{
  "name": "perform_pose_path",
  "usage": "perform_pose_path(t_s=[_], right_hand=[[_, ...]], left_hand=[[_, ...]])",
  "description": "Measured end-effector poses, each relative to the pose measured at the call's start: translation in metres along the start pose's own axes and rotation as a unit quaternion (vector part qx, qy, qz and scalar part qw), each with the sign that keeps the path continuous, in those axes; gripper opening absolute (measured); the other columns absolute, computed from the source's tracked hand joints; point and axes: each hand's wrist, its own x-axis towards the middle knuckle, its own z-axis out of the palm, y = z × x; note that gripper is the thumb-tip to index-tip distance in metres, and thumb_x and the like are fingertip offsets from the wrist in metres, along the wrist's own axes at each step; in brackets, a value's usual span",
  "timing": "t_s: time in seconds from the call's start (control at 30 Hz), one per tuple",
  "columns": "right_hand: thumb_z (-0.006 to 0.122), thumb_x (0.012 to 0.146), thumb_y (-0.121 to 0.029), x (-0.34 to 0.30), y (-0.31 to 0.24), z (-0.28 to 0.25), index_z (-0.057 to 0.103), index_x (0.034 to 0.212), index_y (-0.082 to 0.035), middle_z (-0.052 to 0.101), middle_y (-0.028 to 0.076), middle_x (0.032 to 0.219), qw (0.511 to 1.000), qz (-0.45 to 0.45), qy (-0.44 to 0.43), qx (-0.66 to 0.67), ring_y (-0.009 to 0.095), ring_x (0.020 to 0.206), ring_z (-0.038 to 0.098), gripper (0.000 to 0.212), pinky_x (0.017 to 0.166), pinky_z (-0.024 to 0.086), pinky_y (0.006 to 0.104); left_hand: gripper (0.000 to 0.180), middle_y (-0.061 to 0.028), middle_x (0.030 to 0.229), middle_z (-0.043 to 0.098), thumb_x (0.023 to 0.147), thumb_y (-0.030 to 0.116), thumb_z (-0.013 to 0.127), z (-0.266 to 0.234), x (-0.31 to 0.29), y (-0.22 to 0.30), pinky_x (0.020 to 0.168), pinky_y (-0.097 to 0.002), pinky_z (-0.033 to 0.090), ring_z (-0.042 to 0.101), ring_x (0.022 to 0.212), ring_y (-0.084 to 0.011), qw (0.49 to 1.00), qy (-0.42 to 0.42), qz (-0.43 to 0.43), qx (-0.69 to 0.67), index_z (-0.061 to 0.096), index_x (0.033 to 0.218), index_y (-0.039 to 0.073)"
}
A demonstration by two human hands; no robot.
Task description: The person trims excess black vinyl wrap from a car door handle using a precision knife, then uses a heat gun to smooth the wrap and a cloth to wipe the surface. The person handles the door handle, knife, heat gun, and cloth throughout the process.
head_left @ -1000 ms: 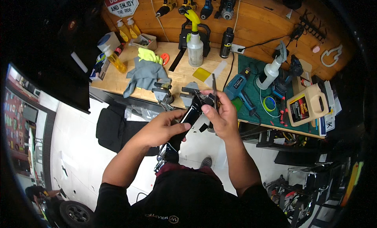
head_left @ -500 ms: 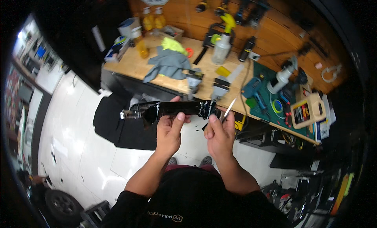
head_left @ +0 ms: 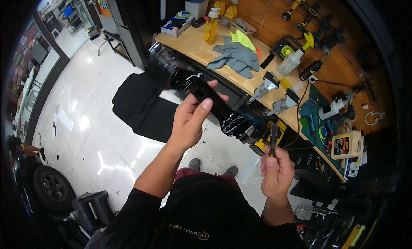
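Note:
My left hand [head_left: 189, 120] is closed around the middle of a long, glossy black part [head_left: 218, 104]. Loose, shiny film [head_left: 169, 64] hangs off its upper left end, and more crumpled film shows at its lower right end. The part slants down from upper left to lower right. In my right hand [head_left: 277, 174], fingers wrapped, is a slim knife [head_left: 273, 139] with a dark body pointing up. That hand is apart from the black part, just below and right of its lower end.
Ahead runs a wooden workbench [head_left: 193, 41] with a grey cloth [head_left: 236, 58], a spray bottle [head_left: 292, 62], two clamps [head_left: 266, 86] and a beige jug [head_left: 346, 145]. A black padded chair or mat [head_left: 146, 107] is on the tiled floor. A wheel [head_left: 53, 189] sits at lower left.
My right hand has come away from the black part, moving right and down with the knife. The part has swung from level to slanted, its left end raised. My view has turned.

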Motion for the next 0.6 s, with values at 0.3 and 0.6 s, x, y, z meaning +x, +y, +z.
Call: perform_pose_path(t_s=[0.3, 0.6], right_hand=[[0.055, 0.090, -0.006, -0.006, -0.037, 0.037, 0.054, 0.113, 0.007, 0.062, 0.022, 0.084, 0.986, 0.039, -0.071, -0.145, 0.034, 0.073, 0.066, 0.027, 0.063, 0.052, 0.0389], [0.059, 0.084, -0.003, -0.017, -0.032, 0.037, 0.049, 0.123, 0.007, 0.062, 0.021, 0.076, 0.965, -0.019, -0.050, -0.259, 0.031, 0.060, 0.065, 0.041, 0.055, 0.052, 0.0371]], left_hand=[[0.053, -0.0186, 0.102, 0.055, 0.101, 0.035, 0.033, -0.003, 0.011, -0.020, 0.080, -0.0392, 0.052, 0.061, 0.088, -0.0247, 0.950, -0.079, -0.111, -0.280, 0.024, 0.144, 0.006], [0.054, -0.0159, 0.098, 0.056, 0.101, 0.035, 0.031, 0.011, 0.016, -0.028, 0.081, -0.0389, 0.051, 0.060, 0.090, -0.0227, 0.960, -0.102, -0.117, -0.232, 0.024, 0.143, 0.002]])
